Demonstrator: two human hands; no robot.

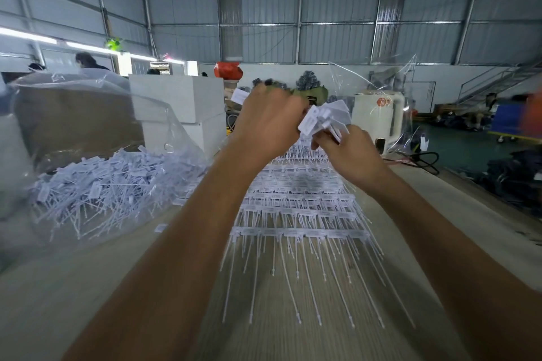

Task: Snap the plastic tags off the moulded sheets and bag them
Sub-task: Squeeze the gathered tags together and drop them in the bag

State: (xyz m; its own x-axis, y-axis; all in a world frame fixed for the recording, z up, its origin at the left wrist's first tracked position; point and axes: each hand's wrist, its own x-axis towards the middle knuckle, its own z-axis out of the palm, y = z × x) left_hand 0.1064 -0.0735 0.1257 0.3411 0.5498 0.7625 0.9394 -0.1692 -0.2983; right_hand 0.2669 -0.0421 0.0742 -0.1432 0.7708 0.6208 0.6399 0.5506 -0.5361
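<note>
Both hands meet above the far end of the table, gripping one bunch of white plastic tags [324,119]. The left hand [268,123] has its fingers curled over the top of the bunch; its fingertips are hidden behind its own knuckles. The right hand [347,149] pinches the bunch from below, thumb and fingers closed on the flat rectangular heads, which fan out stiff and thin between the two hands. Motion blur smears the edges, so single tags in the grip cannot be counted.

Under the forearms lie the moulded sheets [296,214], overlapping rows of label heads with long thin tails pointing toward the camera, on a pale wood-grain table [96,287]. To the left a clear plastic bag [96,102], crinkled and glossy, gapes open over a loose heap of snapped-off tags [111,182]. The bag's left side is cut off by the frame
</note>
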